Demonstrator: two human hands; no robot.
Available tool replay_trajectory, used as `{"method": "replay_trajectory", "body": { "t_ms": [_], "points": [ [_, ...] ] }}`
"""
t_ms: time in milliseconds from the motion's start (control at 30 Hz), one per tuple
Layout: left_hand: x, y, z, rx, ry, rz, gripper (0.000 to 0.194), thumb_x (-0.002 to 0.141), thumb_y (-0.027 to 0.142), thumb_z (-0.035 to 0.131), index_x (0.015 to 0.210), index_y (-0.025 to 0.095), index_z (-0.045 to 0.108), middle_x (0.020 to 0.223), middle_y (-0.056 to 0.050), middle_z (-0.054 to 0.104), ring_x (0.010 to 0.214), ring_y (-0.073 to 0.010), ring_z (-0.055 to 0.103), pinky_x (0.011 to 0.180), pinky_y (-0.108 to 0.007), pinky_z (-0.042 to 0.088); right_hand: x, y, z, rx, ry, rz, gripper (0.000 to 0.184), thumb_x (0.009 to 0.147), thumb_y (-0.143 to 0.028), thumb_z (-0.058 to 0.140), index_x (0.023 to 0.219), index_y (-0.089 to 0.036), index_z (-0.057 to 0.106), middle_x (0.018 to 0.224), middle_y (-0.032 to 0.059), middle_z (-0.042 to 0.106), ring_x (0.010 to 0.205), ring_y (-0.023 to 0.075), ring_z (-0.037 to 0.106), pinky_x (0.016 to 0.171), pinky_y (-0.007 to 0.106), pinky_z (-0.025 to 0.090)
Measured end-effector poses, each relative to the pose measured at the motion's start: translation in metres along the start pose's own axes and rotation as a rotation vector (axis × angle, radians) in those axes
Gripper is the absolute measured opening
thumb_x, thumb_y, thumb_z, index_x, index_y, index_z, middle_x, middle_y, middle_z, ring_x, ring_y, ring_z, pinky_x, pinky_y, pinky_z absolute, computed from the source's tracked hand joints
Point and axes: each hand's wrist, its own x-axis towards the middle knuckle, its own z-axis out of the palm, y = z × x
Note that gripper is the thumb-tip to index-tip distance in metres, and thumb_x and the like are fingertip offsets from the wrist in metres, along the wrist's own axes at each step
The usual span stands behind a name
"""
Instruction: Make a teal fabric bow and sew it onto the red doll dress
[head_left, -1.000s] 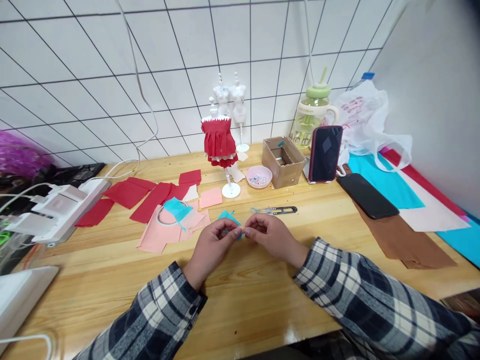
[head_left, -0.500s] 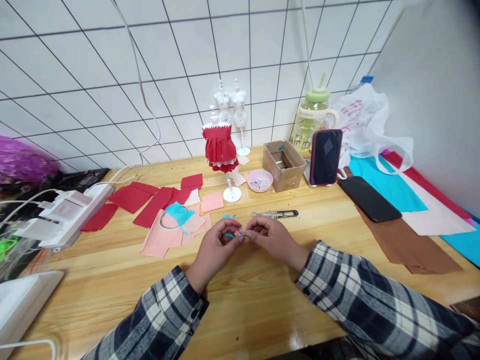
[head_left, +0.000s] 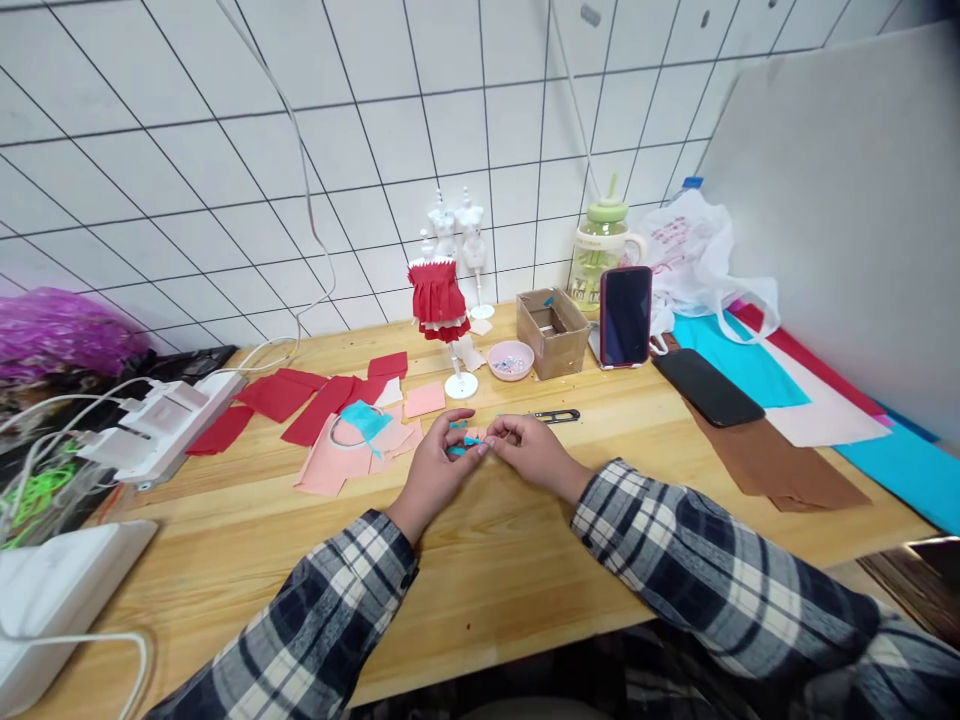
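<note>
Pinching blue cloth two-handed

On my feed, left hand and right hand both pinch it over the desk, just short of the snips. More blue shows in the grip than half a second ago, when pink was plainer — I judge the piece is being turned, fine work unfinished.

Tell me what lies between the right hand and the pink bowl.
The head view shows dark-handled snips on the table, between the right hand and the pink bowl, partly hidden by that hand.
</note>
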Motion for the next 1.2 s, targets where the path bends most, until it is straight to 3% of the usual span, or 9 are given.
{"method": "replay_trajectory", "body": {
  "t_ms": [400, 600, 833, 1067, 1200],
  "points": [
    [0.0, -0.004, -0.001, 0.075, -0.004, 0.028, 0.047, 0.078, 0.032, 0.067, 0.12, 0.019, 0.05, 0.078, 0.002, 0.057, 0.062, -0.0097, 0.052, 0.059, -0.021, 0.039, 0.001, -0.008, -0.007, 0.009, -0.045, 0.059, 0.024, 0.079, -0.04, 0.06, 0.074, -0.017, 0.059, 0.064, -0.0032, 0.053, 0.058, 0.0101, 0.043, 0.055, 0.022, 0.034],
    [-0.002, -0.002, -0.004, 0.033, -0.026, 0.013, 0.048, 0.079, 0.031, 0.067, 0.121, 0.02, 0.047, 0.079, 0.002, 0.057, 0.064, -0.0098, 0.053, 0.059, -0.021, 0.039, -0.002, -0.01, -0.008, 0.001, -0.081, 0.104, 0.02, 0.08, -0.036, 0.059, 0.073, -0.017, 0.056, 0.062, -0.0038, 0.05, 0.053, 0.0087, 0.042, 0.05, 0.021, 0.033],
    [-0.004, -0.003, -0.003, 0.052, -0.077, 0.039, 0.047, 0.079, 0.027, 0.067, 0.121, 0.021, 0.045, 0.079, 0.001, 0.061, 0.071, -0.0134, 0.059, 0.065, -0.025, 0.045, -0.004, -0.015, -0.001, 0.156, -0.079, 0.104, 0.027, 0.082, -0.036, 0.057, 0.102, -0.018, 0.06, 0.083, 0.0015, 0.062, 0.057, 0.0089, 0.052, 0.049, 0.021, 0.04],
    [-0.002, -0.003, -0.001, 0.062, -0.064, 0.042, 0.047, 0.079, 0.028, 0.066, 0.122, 0.02, 0.046, 0.08, 0.0, 0.063, 0.07, -0.0138, 0.06, 0.064, -0.025, 0.046, 0.001, -0.011, -0.005, 0.235, -0.097, 0.248, 0.019, 0.078, -0.035, 0.059, 0.083, -0.017, 0.058, 0.066, -0.001, 0.059, 0.05, 0.0099, 0.048, 0.039, 0.02, 0.039],
    [0.0, 0.001, -0.001, 0.107, -0.008, 0.031, 0.029, 0.082, 0.037, 0.063, 0.104, 0.018, 0.059, 0.087, -0.004, 0.065, 0.079, -0.0164, 0.062, 0.068, -0.026, 0.047, -0.002, -0.012, -0.006, 0.253, -0.111, 0.228, 0.018, 0.077, -0.035, 0.059, 0.082, -0.018, 0.058, 0.066, -0.0003, 0.06, 0.054, 0.0111, 0.052, 0.04, 0.02, 0.04]
  ]
}}
